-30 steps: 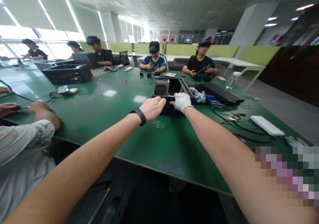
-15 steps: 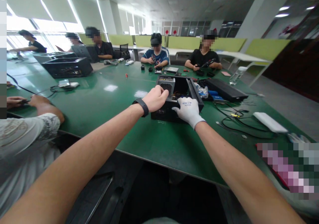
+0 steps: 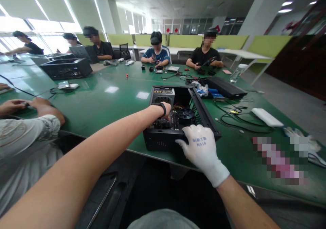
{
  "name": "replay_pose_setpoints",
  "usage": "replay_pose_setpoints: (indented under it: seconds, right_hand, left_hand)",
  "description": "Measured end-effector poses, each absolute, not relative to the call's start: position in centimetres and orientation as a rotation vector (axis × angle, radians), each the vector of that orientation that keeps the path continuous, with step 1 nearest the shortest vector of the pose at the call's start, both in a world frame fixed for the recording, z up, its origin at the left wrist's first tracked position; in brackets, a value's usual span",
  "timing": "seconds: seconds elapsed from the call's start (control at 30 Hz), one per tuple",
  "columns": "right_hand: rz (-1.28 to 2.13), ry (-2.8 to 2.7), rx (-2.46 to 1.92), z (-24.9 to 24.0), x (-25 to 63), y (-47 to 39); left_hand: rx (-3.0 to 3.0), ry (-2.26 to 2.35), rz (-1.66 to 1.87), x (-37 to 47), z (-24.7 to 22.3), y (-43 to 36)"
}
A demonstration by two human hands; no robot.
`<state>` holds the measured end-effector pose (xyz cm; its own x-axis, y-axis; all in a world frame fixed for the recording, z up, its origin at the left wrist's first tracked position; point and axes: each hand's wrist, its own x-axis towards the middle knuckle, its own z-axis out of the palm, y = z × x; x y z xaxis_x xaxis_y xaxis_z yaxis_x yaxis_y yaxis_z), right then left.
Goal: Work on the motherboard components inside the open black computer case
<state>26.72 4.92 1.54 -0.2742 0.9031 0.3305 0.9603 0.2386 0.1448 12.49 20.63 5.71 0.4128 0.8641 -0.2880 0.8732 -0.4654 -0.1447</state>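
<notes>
An open black computer case (image 3: 163, 141) lies on the green table in front of me. Inside it show a power supply (image 3: 164, 95) at the far left, a round cooling fan (image 3: 185, 114) and some coloured wires. My right hand (image 3: 200, 142), in a white glove, grips the near edge of the case, fingers over the rim and thumb against the outer side. My left hand (image 3: 167, 110), bare with a dark wristband, reaches over the left side into the case, below the power supply. Its fingers are mostly hidden, so whether they hold anything is unclear.
Right of the case lie black cables (image 3: 229, 120), a white box-shaped item (image 3: 267, 117) and gloves (image 3: 303, 139). A dark panel (image 3: 225, 87) and a clear bottle (image 3: 238, 73) stand farther back. Another person's hands (image 3: 28, 105) work at left; several people sit across the table (image 3: 114, 110).
The computer case has come nearer to me, towards the table's front edge, with my right hand on its rim. My left hand has gone from above the rim down into the case.
</notes>
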Motion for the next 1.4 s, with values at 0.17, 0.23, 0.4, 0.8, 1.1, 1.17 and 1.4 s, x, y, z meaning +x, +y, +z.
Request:
replay_pose_setpoints:
  seconds: [0.17,0.23,0.4,0.8,1.1,1.17,1.4]
  right_hand:
    - [-0.373,-2.314,-1.761,1.3,26.7,0.8]
    - [-0.338,-2.311,-1.769,1.3,26.7,-0.2]
    - [-0.312,-2.306,-1.769,1.4,26.5,-0.9]
    - [-0.325,-2.303,-1.754,1.3,26.6,-0.6]
    - [-0.380,-2.305,-1.757,1.0,26.6,-0.8]
    - [-0.382,-2.306,-1.752,1.0,26.7,-0.8]
    - [-0.397,-2.306,-1.742,1.0,26.7,-0.8]
  left_hand:
    - [2.581,1.583,-0.698,14.3,3.9,20.7]
    - [2.561,1.567,-0.736,14.7,3.0,20.7]
    - [2.589,1.506,-0.789,14.8,1.3,20.7]
    - [2.586,1.557,-0.772,14.3,-1.4,23.2]
    - [2.569,1.565,-0.784,14.1,-1.0,23.1]
    - [2.583,1.559,-0.776,14.2,-0.8,22.9]
    - [2.605,1.551,-0.784,14.2,-1.0,23.1]
